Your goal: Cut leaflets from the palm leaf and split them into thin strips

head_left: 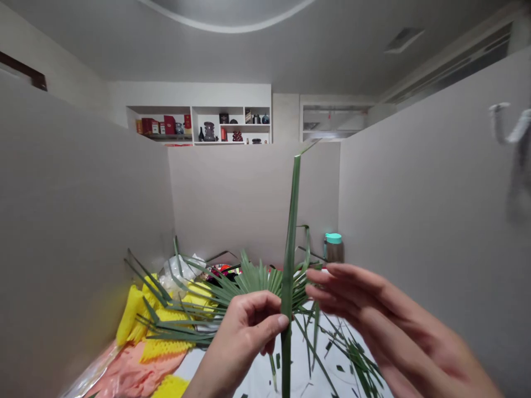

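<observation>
A long green palm leaf strip (291, 221) stands nearly upright in front of me, its thin tip bent over to the right at the top. My left hand (249, 326) pinches it low down between thumb and fingers. To the right of the strip, my right hand (373, 320) is raised with its fingers stretched out and holds nothing. Whether its fingertips touch the strip I cannot tell; they appear a little apart from it. Behind both hands a large fan-shaped palm leaf (257, 276) lies on the white table (257, 378).
Yellow foam netting (166, 326) and a pink cloth (135, 367) lie at the left. Cut leaf strips (359, 359) and scraps are scattered at the right. A bottle with a turquoise lid (334, 247) stands at the back right. Grey partitions (253, 199) surround the table.
</observation>
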The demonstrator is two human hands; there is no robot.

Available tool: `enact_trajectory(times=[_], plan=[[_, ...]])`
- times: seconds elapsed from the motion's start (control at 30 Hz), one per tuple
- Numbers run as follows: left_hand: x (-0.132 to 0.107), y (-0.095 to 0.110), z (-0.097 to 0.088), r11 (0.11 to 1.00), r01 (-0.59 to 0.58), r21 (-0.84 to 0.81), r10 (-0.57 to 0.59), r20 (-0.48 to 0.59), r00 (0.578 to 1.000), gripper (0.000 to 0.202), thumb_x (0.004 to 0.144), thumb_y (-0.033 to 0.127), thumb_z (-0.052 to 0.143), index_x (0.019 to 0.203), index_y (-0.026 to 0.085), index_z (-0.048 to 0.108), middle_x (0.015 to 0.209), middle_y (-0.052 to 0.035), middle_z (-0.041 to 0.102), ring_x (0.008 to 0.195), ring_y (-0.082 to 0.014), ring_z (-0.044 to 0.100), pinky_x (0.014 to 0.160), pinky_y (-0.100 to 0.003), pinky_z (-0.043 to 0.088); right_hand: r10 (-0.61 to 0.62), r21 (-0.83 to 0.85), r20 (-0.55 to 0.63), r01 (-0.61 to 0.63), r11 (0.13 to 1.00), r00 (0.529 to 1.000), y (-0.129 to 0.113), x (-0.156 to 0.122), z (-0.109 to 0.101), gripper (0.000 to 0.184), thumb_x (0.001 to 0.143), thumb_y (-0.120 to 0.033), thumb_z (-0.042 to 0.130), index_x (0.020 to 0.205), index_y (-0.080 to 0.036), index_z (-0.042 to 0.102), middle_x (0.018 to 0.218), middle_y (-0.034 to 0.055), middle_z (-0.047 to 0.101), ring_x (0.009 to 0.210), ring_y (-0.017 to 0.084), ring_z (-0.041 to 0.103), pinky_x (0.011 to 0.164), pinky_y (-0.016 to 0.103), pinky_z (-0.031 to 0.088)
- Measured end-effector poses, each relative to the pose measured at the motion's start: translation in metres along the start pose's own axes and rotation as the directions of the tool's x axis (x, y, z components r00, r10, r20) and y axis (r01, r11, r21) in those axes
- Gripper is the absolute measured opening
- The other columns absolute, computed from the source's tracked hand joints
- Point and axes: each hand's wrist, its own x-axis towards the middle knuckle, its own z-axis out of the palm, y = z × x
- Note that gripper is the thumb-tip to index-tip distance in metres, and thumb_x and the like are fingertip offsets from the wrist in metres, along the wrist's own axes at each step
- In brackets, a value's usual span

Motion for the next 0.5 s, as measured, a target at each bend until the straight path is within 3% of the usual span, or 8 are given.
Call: enact_trajectory(times=[0.07, 0.1, 0.23, 0.33, 0.5], plan=[[0.001, -0.002, 0.003, 0.997, 0.042, 0.060, -0.045, 0.059, 0.997, 0.020, 0.069, 0.033, 0.072, 0.068, 0.017, 0.061, 0.057, 0.0054, 0.047, 0.051, -0.0093, 0.041, 0.051, -0.024, 0.033, -0.080, -0.089, -0.191, 0.064, 0.994, 0.978, 0.004, 0.013, 0.005, 0.033, 0.086, -0.053, 0.072, 0.115, -0.038, 0.071, 0.127, 0.0024, 0.069, 0.114, 0.023, 0.064, 0.099, 0.034, 0.051], [0.001, -0.004, 0.004, 0.994, 0.065, 0.090, -0.073, 0.093, 0.993, 0.021, 0.068, 0.034, 0.072, 0.067, 0.017, 0.060, 0.056, 0.0055, 0.046, 0.051, -0.0097, 0.041, 0.050, -0.024, 0.033, -0.110, -0.126, -0.214, 0.084, 0.988, 0.971, 0.007, 0.019, 0.007, 0.034, 0.084, -0.053, 0.074, 0.112, -0.034, 0.072, 0.117, 0.0033, 0.073, 0.102, 0.021, 0.067, 0.091, 0.031, 0.054], [0.003, -0.010, 0.009, 0.971, 0.130, 0.200, -0.174, 0.217, 0.961, 0.024, 0.066, 0.037, 0.071, 0.062, 0.018, 0.057, 0.054, 0.0050, 0.045, 0.048, -0.0110, 0.042, 0.048, -0.025, 0.036, -0.116, -0.178, -0.185, 0.083, 0.980, 0.976, 0.014, 0.032, 0.009, 0.024, 0.083, -0.046, 0.072, 0.087, -0.023, 0.075, 0.078, 0.0014, 0.070, 0.061, 0.012, 0.056, 0.058, 0.023, 0.048], [0.004, -0.011, 0.011, 0.972, 0.106, 0.208, -0.160, 0.263, 0.952, 0.024, 0.068, 0.038, 0.071, 0.068, 0.018, 0.059, 0.061, 0.0029, 0.051, 0.054, -0.0122, 0.047, 0.052, -0.025, 0.039, -0.090, -0.211, -0.182, 0.051, 0.976, 0.979, 0.016, 0.031, 0.012, 0.026, 0.085, -0.042, 0.070, 0.072, -0.019, 0.068, 0.063, -0.0021, 0.060, 0.054, 0.010, 0.049, 0.051, 0.022, 0.040], [0.003, -0.011, 0.012, 0.960, 0.108, 0.258, -0.160, 0.188, 0.969, 0.032, 0.077, 0.047, 0.063, 0.067, 0.017, 0.057, 0.058, -0.0007, 0.057, 0.048, -0.0103, 0.043, 0.046, -0.024, 0.031, -0.042, -0.216, -0.158, 0.007, 0.976, 0.987, 0.016, 0.033, 0.015, 0.029, 0.085, -0.038, 0.070, 0.065, -0.019, 0.061, 0.054, -0.0037, 0.056, 0.049, 0.010, 0.047, 0.049, 0.023, 0.035]])
